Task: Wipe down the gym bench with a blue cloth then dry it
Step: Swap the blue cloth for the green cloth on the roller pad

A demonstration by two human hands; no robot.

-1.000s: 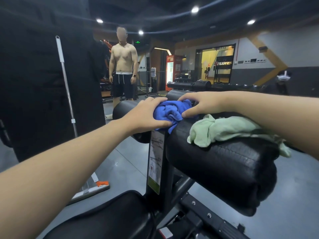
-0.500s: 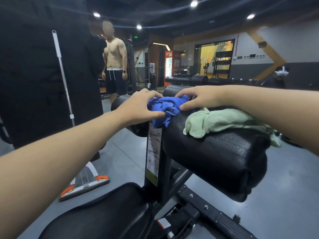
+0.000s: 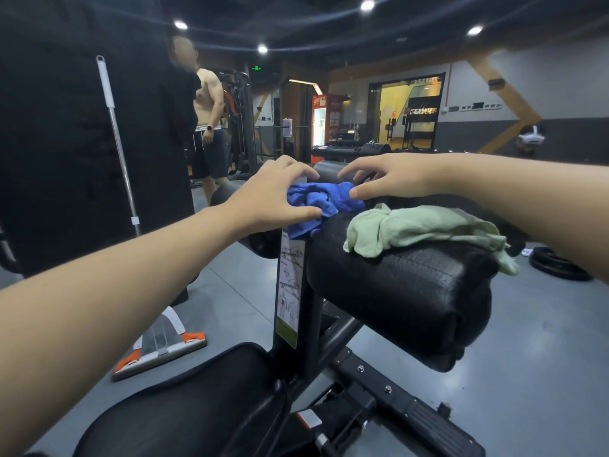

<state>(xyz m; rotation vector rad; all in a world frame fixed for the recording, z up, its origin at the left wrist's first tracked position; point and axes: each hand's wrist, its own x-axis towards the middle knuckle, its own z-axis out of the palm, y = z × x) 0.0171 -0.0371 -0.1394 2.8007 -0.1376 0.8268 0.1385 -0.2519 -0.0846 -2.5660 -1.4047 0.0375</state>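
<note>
Your left hand [image 3: 268, 196] reaches over the bunched blue cloth [image 3: 324, 201], thumb lying along its near edge and fingers arched above its top; the grip looks spread and relaxed rather than clamped, touching the cloth at the thumb, though whether the fingertips press on it you cannot tell from this angle. Your right hand [image 3: 392, 178] comes in from the other side, its fingers spread and lightly curved, the thumb tip just beside the cloth's right end and the rest held above it, so that grip is apart too and holds nothing.

The blue cloth sits crumpled on the top of the black roller pad [image 3: 395, 288] of the bench, at the pad's inner end where it meets the upright post [image 3: 296, 311]; a corner hangs down over the instruction sticker [image 3: 290, 291] on that post. Just to its right on the same pad lies a pale green cloth [image 3: 418, 230], loosely heaped, with one end trailing off the pad's far side.

The bench's black seat pad [image 3: 184, 407] fills the lower left. On the grey floor to the left stands a flat mop [image 3: 158, 347] with a silver handle. A shirtless person [image 3: 209, 127] stands farther back among the machines, and a weight plate [image 3: 557, 263] lies on the floor at right
</note>
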